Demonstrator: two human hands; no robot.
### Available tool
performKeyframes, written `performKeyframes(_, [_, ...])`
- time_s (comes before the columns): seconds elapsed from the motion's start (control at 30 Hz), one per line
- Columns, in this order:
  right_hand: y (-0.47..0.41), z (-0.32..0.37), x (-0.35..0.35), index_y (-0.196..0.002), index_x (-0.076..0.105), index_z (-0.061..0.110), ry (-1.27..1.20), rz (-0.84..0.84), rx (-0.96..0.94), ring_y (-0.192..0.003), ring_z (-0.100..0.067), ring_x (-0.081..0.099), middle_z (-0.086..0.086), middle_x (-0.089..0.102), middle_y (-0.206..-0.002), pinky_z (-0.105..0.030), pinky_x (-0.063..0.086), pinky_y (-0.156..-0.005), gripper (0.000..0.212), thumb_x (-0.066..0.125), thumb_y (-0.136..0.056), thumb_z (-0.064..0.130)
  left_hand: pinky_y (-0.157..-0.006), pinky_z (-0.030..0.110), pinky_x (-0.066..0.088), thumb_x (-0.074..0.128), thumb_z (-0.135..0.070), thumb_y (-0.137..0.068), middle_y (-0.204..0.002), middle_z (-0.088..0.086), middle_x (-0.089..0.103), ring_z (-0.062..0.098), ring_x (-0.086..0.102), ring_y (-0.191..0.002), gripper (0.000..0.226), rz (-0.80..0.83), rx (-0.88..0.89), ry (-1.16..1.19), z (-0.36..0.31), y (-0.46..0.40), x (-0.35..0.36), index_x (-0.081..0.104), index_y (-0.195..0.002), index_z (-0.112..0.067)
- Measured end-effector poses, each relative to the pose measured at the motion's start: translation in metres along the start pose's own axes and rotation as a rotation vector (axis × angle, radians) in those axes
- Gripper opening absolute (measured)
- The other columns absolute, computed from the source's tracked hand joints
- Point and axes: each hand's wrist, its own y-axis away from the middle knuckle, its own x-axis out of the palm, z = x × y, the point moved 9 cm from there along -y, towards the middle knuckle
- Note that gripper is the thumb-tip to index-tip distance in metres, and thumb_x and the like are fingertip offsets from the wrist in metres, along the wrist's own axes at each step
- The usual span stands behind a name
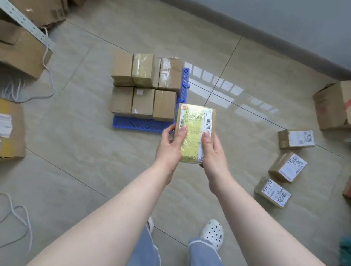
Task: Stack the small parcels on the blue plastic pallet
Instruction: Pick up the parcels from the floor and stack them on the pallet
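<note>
Head view:
Parcel [195, 130]: a small brown carton with a glossy yellow-taped label on top, held up in the air just this side of the pallet's near right corner, not yet set down.
Left hand [171, 147]: grips the parcel's left edge, thumb laid on the top face, fingers curled round the side.
Right hand [212, 150]: grips the lower right corner, thumb pressed on the label.
Pallet [144, 123]: blue plastic on the tiled floor, with a bare strip along its near edge.
Stack [147, 85]: six cartons show on top, packed touching in two rows of three, with more edges visible beneath.
Loose parcels [287, 167]: three more lie on the floor to the right, well apart from the pallet.
Handling: it looks light, since thumbs and fingertips carry it easily; the carton seems stiff, with square edges that should stack flat.
Slip risk: the tape looks slick, so I'd hold the bare cardboard sides rather than the shiny top.
Hold: opposite side faces, as now, keeps it level for lowering onto the stack.
</note>
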Motion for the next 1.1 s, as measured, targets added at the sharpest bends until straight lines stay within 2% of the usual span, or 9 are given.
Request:
performKeyframes(0.27, [-0.041,0.021,0.130,-0.137,0.050,0.025,-0.005,0.069,0.013,-0.117,-0.020,0.063,0.000,0.066,-0.128,-0.043,0.051,-0.099,0.038,0.044,-0.101,0.038,-0.064,0.012,0.052,0.060,-0.044,-0.091,-0.112,-0.006,0.066,-0.001,0.068,-0.085,0.053,-0.035,0.010,0.008,-0.065,-0.057,-0.110,0.046,-0.138,-0.022])
performKeyframes(0.4, [-0.070,0.027,0.164,-0.132,0.052,0.024,-0.020,0.075,0.030,-0.115,-0.021,0.065,-0.001,0.067,-0.125,-0.038,0.054,-0.094,0.036,0.044,-0.101,0.039,-0.061,0.010,0.051,0.060,-0.041,-0.092,-0.124,0.000,0.063,0.000,0.067,-0.086,0.052,-0.021,0.005,-0.032,-0.093,-0.090,-0.131,0.046,-0.138,-0.020])
performKeyframes(0.47, [-0.089,0.030,0.171,-0.131,0.053,0.024,-0.013,0.065,0.038,-0.114,-0.021,0.065,-0.001,0.068,-0.124,-0.035,0.054,-0.091,0.036,0.044,-0.101,0.040,-0.067,0.013,0.053,0.060,-0.042,-0.092,-0.120,-0.003,0.065,0.002,0.066,-0.089,0.052,-0.022,-0.013,-0.037,-0.101,-0.107,-0.134,0.047,-0.138,-0.022])
performKeyframes(0.6, [-0.131,0.042,0.178,-0.132,0.054,0.026,0.037,0.050,0.049,-0.115,-0.018,0.064,0.003,0.067,-0.125,-0.043,0.051,-0.099,0.035,0.043,-0.102,0.040,-0.102,0.037,0.049,0.066,-0.061,-0.078,-0.132,-0.004,0.061,0.013,0.062,-0.115,0.074,-0.053,-0.057,-0.038,-0.115,-0.143,-0.130,0.047,-0.140,-0.027])
performKeyframes(0.7, [-0.169,0.055,0.181,-0.132,0.055,0.027,0.075,0.061,0.053,-0.115,-0.018,0.064,0.003,0.068,-0.124,-0.040,0.052,-0.096,0.034,0.043,-0.102,0.039,-0.107,0.041,0.045,0.067,-0.072,-0.060,-0.135,-0.005,0.060,0.014,0.060,-0.120,0.093,-0.088,-0.084,0.043,-0.126,-0.172,-0.123,0.048,-0.140,-0.030])
performKeyframes(0.83, [-0.228,0.052,0.181,-0.137,0.050,0.028,0.100,0.039,0.079,-0.113,-0.018,0.064,0.002,0.065,-0.128,-0.021,0.052,-0.074,0.037,0.041,-0.103,0.038,-0.107,0.047,0.043,0.073,-0.084,-0.043,-0.134,-0.008,0.060,0.017,0.058,-0.122,0.109,-0.117,-0.211,0.149,-0.104,-0.233,-0.110,0.048,-0.137,-0.034])
performKeyframes(0.9, [-0.261,0.040,0.179,-0.137,0.049,0.030,0.117,0.009,0.094,-0.115,-0.017,0.063,0.004,0.064,-0.128,-0.023,0.052,-0.076,0.038,0.041,-0.102,0.042,-0.108,0.049,0.041,0.077,-0.083,-0.036,-0.139,-0.008,0.056,0.021,0.056,-0.126,0.120,-0.121,-0.306,0.202,-0.083,-0.266,-0.102,0.043,-0.139,-0.033])
performKeyframes(1.0, [-0.305,0.017,0.176,-0.140,0.047,0.030,0.103,-0.021,0.140,-0.123,-0.020,0.058,0.004,0.061,-0.134,-0.040,0.047,-0.102,0.048,0.044,-0.097,0.051,-0.111,0.043,0.038,0.083,-0.065,-0.057,-0.140,-0.004,0.047,0.025,0.048,-0.132,0.107,-0.143,-0.474,0.273,-0.077,-0.283,-0.092,0.040,-0.140,-0.013])
performKeyframes(1.1, [-0.348,0.000,0.170,-0.142,0.045,0.025,0.111,-0.035,0.136,-0.121,-0.018,0.060,0.002,0.061,-0.133,-0.043,0.045,-0.106,0.045,0.043,-0.101,0.043,-0.102,0.032,0.042,0.078,-0.045,-0.076,-0.147,0.009,0.047,0.029,0.054,-0.127,0.084,-0.162,-0.545,0.321,-0.056,-0.316,-0.084,0.042,-0.139,-0.004])
